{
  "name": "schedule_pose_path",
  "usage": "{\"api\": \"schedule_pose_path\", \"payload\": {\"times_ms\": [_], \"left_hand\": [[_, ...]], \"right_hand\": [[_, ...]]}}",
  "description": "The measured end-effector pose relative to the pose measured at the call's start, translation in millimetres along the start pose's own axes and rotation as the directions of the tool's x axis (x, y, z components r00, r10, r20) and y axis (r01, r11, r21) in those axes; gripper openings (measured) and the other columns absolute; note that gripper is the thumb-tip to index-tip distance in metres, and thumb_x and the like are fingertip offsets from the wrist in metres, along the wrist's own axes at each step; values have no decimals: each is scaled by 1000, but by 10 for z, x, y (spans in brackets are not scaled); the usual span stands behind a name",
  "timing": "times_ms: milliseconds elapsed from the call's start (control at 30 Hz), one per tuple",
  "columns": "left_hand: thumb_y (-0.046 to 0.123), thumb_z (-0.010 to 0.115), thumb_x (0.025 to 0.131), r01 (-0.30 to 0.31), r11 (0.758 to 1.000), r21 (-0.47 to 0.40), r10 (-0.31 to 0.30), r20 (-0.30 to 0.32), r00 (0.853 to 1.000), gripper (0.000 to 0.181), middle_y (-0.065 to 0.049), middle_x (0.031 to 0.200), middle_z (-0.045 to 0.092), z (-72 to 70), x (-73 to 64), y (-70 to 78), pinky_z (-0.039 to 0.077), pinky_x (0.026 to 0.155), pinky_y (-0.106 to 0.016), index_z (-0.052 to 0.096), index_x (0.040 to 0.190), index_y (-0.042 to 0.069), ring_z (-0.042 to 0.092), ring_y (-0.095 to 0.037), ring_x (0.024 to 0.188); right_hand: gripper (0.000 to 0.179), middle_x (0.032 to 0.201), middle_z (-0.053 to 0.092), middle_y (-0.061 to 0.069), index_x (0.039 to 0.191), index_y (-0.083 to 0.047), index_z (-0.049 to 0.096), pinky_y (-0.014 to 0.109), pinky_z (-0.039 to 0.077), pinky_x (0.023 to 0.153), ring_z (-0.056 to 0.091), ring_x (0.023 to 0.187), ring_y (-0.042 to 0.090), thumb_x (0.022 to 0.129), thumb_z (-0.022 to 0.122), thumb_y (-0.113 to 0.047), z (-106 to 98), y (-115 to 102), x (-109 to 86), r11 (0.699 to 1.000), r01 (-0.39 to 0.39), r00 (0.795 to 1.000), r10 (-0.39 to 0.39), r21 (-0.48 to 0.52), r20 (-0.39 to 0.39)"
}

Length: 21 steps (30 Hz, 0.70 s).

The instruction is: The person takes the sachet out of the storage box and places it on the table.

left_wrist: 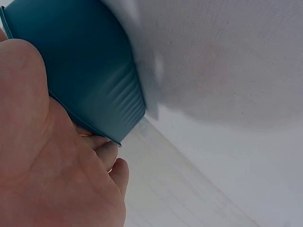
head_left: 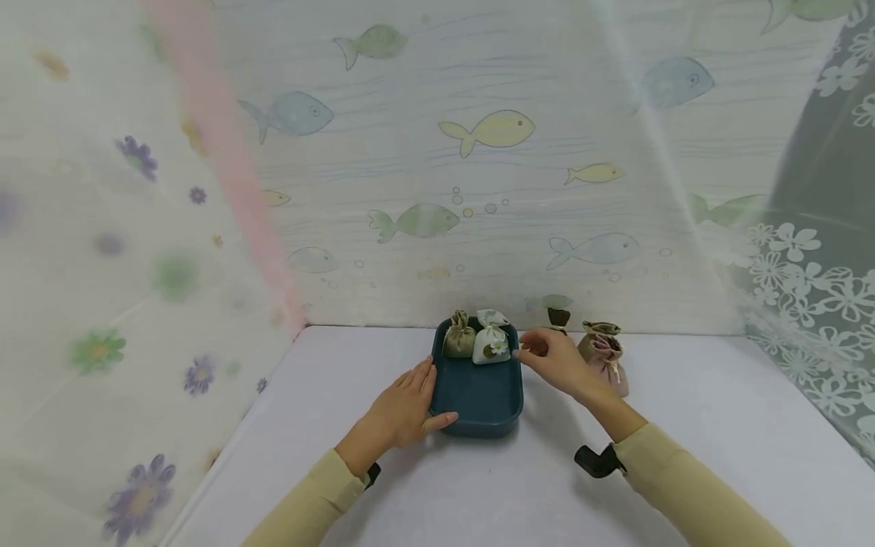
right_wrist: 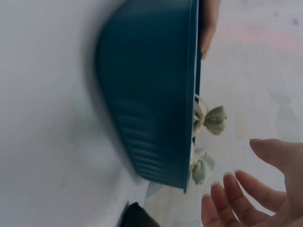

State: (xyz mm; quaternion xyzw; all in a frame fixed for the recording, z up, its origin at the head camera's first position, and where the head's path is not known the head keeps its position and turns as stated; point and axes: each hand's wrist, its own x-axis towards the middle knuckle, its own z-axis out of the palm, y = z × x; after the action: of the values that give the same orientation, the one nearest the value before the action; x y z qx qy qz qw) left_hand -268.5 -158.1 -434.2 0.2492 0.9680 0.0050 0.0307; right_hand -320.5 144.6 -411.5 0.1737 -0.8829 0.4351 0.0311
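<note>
A dark blue plastic bin (head_left: 478,399) sits on the white table. Inside, at its far end, an olive drawstring pouch (head_left: 459,343) stands beside a white pouch (head_left: 487,348) with a flower on it. My left hand (head_left: 402,406) rests along the bin's left rim, fingers fairly straight and thumb over the near corner. By the right rim, close to the white pouch, my right hand (head_left: 555,363) has loosely bent, parted fingers; the right wrist view shows nothing between them. Both pouch tops poke above the rim there.
Right of the bin stand a pink pouch (head_left: 614,377) and, partly hidden behind my right hand, a dark brown pouch top (head_left: 558,317). A fish-printed curtain (head_left: 410,152) hangs behind the table. Black wrist mounts (head_left: 598,460) sit under the sleeves.
</note>
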Motion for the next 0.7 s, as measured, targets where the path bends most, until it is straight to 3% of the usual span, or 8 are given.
{"api": "schedule_pose_path", "payload": {"times_ms": [467,700], "left_hand": [[68,42,101,-5,1000,-4,5,-17,1000,96,-23,168,18,-71,-23,21,27,124,-47,26,158,-8,23,-34,155],[75,33,100,0,1000,6,0,-12,1000,101,-21,169,14,-12,-11,2,24,125,-45,24,159,-7,19,-31,156]], "right_hand": [[38,119,67,19,127,4,65,48,55,86,63,109,34,100,68,-23,193,-176,306,999,-12,1000,12,30,7],[42,128,62,23,132,5,61,51,53,93,59,118,38,102,65,-24,222,-68,459,995,-85,996,84,49,20]]}}
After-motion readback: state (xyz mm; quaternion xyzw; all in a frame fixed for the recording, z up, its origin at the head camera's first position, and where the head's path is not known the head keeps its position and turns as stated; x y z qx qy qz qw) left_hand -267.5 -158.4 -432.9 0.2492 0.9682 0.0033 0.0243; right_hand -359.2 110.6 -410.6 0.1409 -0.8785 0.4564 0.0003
